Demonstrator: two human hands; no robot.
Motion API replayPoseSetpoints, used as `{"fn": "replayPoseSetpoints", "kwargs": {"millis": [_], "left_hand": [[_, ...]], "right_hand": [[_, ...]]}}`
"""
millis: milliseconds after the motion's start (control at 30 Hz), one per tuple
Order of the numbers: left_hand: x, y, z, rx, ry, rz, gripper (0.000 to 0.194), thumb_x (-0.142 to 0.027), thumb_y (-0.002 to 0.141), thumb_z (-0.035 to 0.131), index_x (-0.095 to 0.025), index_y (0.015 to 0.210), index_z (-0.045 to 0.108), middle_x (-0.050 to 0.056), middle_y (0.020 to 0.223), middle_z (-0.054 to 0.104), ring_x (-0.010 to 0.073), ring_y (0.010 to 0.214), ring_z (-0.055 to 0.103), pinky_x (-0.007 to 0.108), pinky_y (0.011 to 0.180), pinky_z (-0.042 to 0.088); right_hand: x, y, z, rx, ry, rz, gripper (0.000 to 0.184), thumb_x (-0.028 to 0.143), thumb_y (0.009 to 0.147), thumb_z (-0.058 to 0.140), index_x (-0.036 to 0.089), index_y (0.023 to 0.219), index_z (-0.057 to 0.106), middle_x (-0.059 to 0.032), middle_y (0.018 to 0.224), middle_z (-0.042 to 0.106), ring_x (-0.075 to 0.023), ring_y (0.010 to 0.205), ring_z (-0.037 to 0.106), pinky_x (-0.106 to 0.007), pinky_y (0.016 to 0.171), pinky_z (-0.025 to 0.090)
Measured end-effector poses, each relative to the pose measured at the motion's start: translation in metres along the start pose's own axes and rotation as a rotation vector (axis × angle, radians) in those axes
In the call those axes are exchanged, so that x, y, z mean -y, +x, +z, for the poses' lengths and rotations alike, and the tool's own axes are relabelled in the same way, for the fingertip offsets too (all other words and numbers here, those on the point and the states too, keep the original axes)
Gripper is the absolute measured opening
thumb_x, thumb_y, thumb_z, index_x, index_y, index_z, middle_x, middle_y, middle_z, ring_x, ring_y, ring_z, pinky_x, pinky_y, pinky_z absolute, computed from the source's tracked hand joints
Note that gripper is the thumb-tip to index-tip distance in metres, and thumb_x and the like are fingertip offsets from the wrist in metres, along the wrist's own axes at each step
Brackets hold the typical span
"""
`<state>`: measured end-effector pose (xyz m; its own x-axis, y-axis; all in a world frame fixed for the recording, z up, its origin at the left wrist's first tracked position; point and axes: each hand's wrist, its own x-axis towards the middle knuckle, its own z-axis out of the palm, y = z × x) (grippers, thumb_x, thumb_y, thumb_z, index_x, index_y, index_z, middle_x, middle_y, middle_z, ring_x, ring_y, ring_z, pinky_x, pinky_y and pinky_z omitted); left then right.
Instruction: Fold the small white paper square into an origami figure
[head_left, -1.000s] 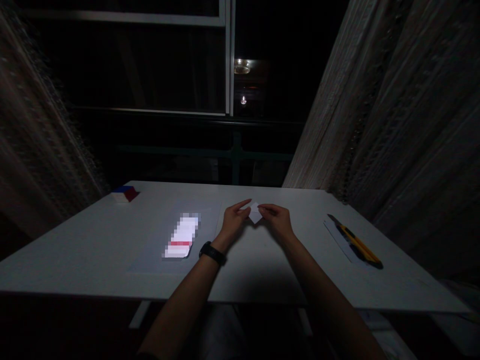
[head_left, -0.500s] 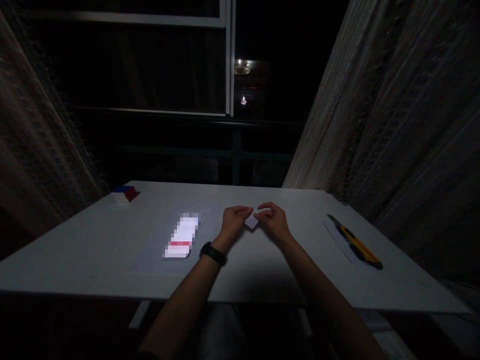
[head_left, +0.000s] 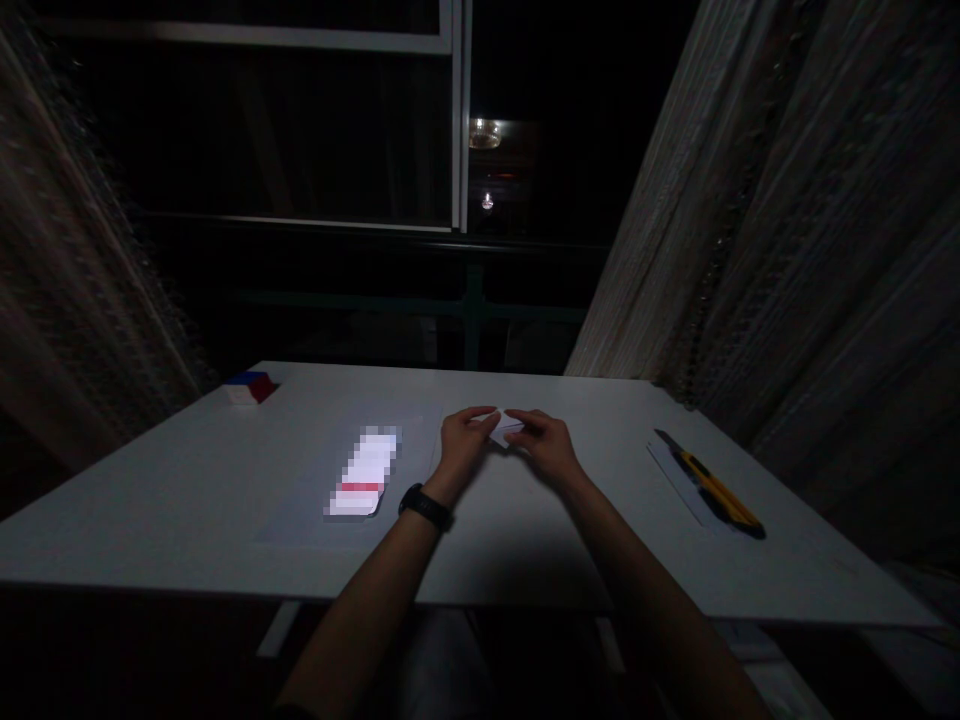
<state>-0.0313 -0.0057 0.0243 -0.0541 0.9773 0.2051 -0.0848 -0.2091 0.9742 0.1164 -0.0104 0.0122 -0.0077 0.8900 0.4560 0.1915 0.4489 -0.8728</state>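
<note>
A small piece of white paper (head_left: 507,430) is held between my two hands above the middle of the white table (head_left: 600,560); it looks folded, though the dim light hides its creases. My left hand (head_left: 466,440), with a dark watch (head_left: 424,507) on the wrist, pinches the paper's left side between thumb and fingers. From the other side, my right hand (head_left: 550,443) grips the right part, its thumb below and its index finger along the top. Fingers cover both side edges of the paper.
Left of my hands a lit phone (head_left: 365,472) lies on a pale sheet (head_left: 300,525). A puzzle cube (head_left: 250,387) sits at the far left. On the right, a yellow and black utility knife (head_left: 720,490) rests on white paper (head_left: 679,487). Curtains (head_left: 660,200) flank the dark window.
My right hand's fingers have closed in on the paper, and the paper has turned, so its lower corner points down less. Phone, cube and knife have stayed put.
</note>
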Motion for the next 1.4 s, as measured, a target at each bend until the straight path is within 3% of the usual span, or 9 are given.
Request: {"fn": "replayPoseSetpoints", "kwargs": {"millis": [200, 333, 467, 667, 900, 1067, 1200, 1300, 1400], "left_hand": [[0.001, 0.001, 0.001, -0.024, -0.019, 0.027, 0.037, -0.040, 0.057, 0.072, -0.011, 0.080, 0.071, 0.007, 0.065, 0.067, 0.0136, 0.058, 0.057, 0.024, 0.054, 0.042], [-0.001, -0.001, 0.002, 0.043, -0.028, 0.056, 0.033, -0.036, 0.056, 0.074, -0.011, 0.077, 0.071, 0.011, 0.077, 0.069, 0.0187, 0.071, 0.062, 0.028, 0.064, 0.046], [-0.002, -0.001, 0.002, 0.128, -0.042, 0.048, 0.041, -0.026, 0.051, 0.077, -0.010, 0.087, 0.069, 0.011, 0.080, 0.070, 0.0205, 0.073, 0.064, 0.032, 0.070, 0.048], [-0.002, -0.002, 0.001, 0.103, -0.030, 0.074, 0.033, -0.023, 0.055, 0.074, -0.011, 0.086, 0.069, 0.010, 0.080, 0.069, 0.0192, 0.073, 0.063, 0.031, 0.071, 0.048], [0.001, -0.003, -0.002, 0.117, -0.345, -0.180, 0.049, -0.031, 0.055, 0.077, -0.013, 0.099, 0.064, 0.004, 0.072, 0.065, 0.0086, 0.057, 0.055, 0.022, 0.056, 0.044], [0.001, -0.002, -0.003, 0.164, -0.375, -0.319, 0.045, -0.047, 0.061, 0.070, -0.009, 0.084, 0.064, 0.005, 0.065, 0.061, 0.0064, 0.049, 0.051, 0.017, 0.043, 0.035], [0.002, -0.001, -0.002, 0.149, -0.255, -0.235, 0.044, -0.053, 0.061, 0.066, -0.011, 0.075, 0.063, -0.001, 0.050, 0.052, 0.0053, 0.041, 0.044, 0.017, 0.039, 0.029], [0.003, 0.000, -0.001, 0.147, -0.144, -0.106, 0.042, -0.053, 0.061, 0.067, -0.011, 0.062, 0.061, -0.005, 0.043, 0.043, 0.0035, 0.038, 0.036, 0.017, 0.038, 0.024], [0.003, -0.001, -0.001, 0.145, -0.100, -0.083, 0.043, -0.053, 0.061, 0.066, -0.011, 0.065, 0.063, -0.003, 0.047, 0.046, 0.0045, 0.040, 0.039, 0.017, 0.038, 0.026]], "right_hand": [[-0.001, 0.000, 0.000, -0.036, -0.120, -0.069, 0.029, 0.031, 0.063, 0.069, 0.024, 0.091, 0.070, -0.0026, 0.076, 0.060, -0.0168, 0.071, 0.056, -0.032, 0.069, 0.046], [-0.002, 0.001, -0.002, -0.077, -0.177, -0.085, 0.022, 0.032, 0.066, 0.067, 0.025, 0.086, 0.071, -0.0020, 0.074, 0.059, -0.0165, 0.069, 0.056, -0.031, 0.068, 0.045], [-0.004, 0.003, -0.005, -0.108, -0.164, -0.110, 0.018, 0.032, 0.067, 0.066, 0.024, 0.083, 0.072, -0.0032, 0.075, 0.061, -0.0173, 0.072, 0.057, -0.031, 0.068, 0.046], [0.000, 0.005, -0.006, -0.067, -0.041, -0.031, 0.021, 0.035, 0.062, 0.070, 0.021, 0.078, 0.071, -0.0056, 0.087, 0.065, -0.0200, 0.080, 0.061, -0.033, 0.071, 0.048], [0.015, -0.001, -0.012, 0.137, 0.213, 0.121, 0.053, 0.031, 0.053, 0.076, 0.019, 0.103, 0.065, -0.0032, 0.077, 0.068, -0.0174, 0.068, 0.062, -0.031, 0.064, 0.048], [0.003, 0.001, -0.008, -0.015, 0.235, 0.216, 0.038, 0.039, 0.055, 0.074, 0.011, 0.080, 0.068, -0.0047, 0.054, 0.064, -0.0147, 0.045, 0.056, -0.026, 0.045, 0.043], [0.000, 0.002, -0.007, -0.021, 0.304, 0.284, 0.053, 0.039, 0.054, 0.075, 0.010, 0.098, 0.064, -0.0038, 0.050, 0.064, -0.0137, 0.039, 0.053, -0.024, 0.040, 0.041], [0.005, 0.001, -0.008, -0.008, 0.333, 0.297, 0.073, 0.035, 0.056, 0.074, 0.013, 0.121, 0.050, -0.0019, 0.052, 0.065, -0.0141, 0.040, 0.055, -0.023, 0.041, 0.042], [0.009, 0.000, -0.009, -0.005, 0.353, 0.295, 0.080, 0.032, 0.056, 0.073, 0.016, 0.128, 0.043, 0.0001, 0.051, 0.064, -0.0139, 0.039, 0.055, -0.023, 0.041, 0.043]]}}
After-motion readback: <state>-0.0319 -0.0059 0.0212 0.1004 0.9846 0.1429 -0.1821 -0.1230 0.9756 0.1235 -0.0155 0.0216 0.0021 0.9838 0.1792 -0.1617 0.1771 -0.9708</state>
